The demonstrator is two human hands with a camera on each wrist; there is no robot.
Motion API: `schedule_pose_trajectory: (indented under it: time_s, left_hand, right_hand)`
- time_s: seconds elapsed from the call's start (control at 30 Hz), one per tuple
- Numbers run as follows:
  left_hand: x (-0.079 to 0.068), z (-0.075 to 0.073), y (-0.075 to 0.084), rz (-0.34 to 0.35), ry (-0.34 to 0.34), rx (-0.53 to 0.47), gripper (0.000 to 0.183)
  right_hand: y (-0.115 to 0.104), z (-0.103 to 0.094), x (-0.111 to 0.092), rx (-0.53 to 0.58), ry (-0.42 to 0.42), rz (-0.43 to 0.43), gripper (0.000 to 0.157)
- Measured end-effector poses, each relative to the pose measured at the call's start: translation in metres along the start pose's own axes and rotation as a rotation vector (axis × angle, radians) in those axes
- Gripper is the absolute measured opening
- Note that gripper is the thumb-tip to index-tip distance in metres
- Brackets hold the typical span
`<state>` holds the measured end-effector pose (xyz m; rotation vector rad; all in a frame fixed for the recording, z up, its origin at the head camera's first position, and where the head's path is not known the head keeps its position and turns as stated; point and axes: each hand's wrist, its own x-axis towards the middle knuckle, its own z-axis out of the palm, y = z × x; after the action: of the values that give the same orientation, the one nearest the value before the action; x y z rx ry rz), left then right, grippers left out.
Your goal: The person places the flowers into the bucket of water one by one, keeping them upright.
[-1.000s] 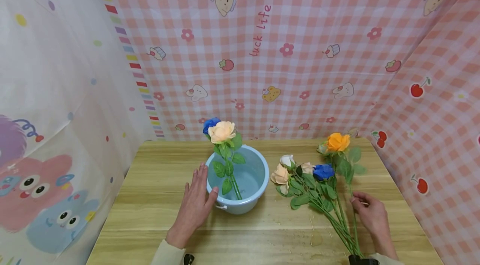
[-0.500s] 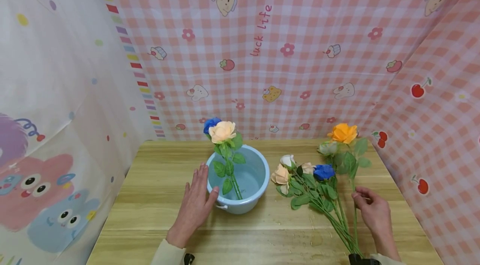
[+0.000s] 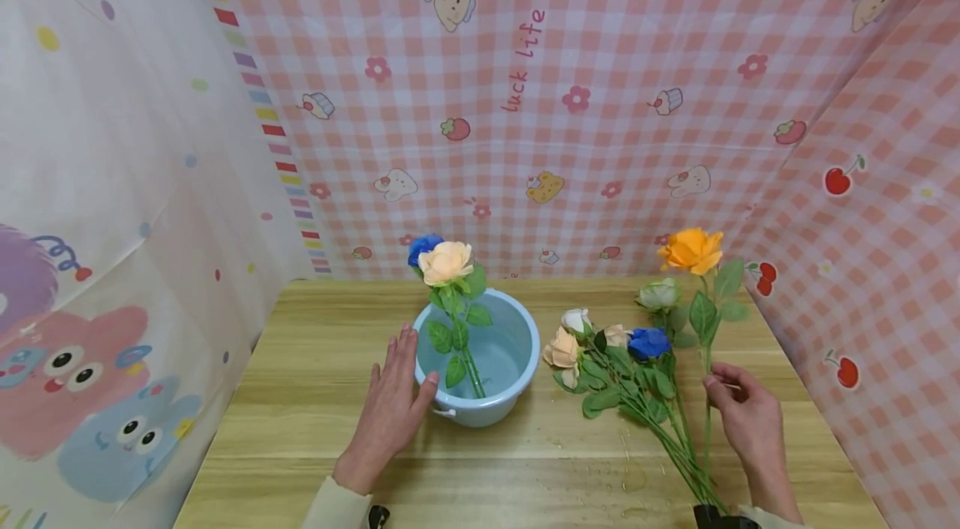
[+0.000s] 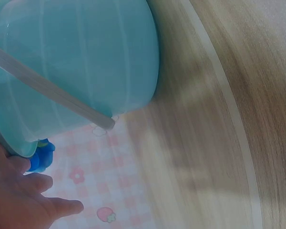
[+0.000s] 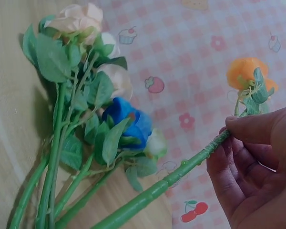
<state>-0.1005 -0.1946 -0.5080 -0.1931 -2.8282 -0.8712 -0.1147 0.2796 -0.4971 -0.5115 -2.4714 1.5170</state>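
Observation:
My right hand pinches the green stem of an orange rose between thumb and fingertips; the right wrist view shows the stem running down from the grip. Beside it lies a bunch of roses: a blue rose, a peach rose and white ones, stems together toward the near edge. With fingers extended, my left hand rests against the rim of a light blue bucket. Leaning in the bucket are a pale peach rose and a blue rose. The left wrist view shows the bucket's side and handle.
Drops of water dot the wooden table in front of the bunch. A pink checked cloth hangs behind the table, and printed cloths hang on both sides.
My right hand has lifted the orange rose, raising its bloom up and slightly right, away from the white rose behind it. The left hand and bucket stay put.

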Motion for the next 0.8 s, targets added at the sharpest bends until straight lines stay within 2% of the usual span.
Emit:
schedule_pose_trajectory:
  time_s: [0.2,0.4,0.8]
  left_hand:
    - [0.000,-0.001,0.001,-0.002,-0.003,-0.003,0.076]
    - [0.000,-0.001,0.001,-0.006,-0.005,-0.001,0.077]
    - [0.000,0.000,0.001,-0.005,0.000,-0.009,0.076]
  right_hand:
    - [-0.008,0.004,-0.003,0.082,0.032,-0.031,0.032]
    - [-0.016,0.007,-0.006,0.108,0.040,-0.081,0.031]
    - [-0.034,0.022,-0.013,0.164,0.022,-0.097,0.029]
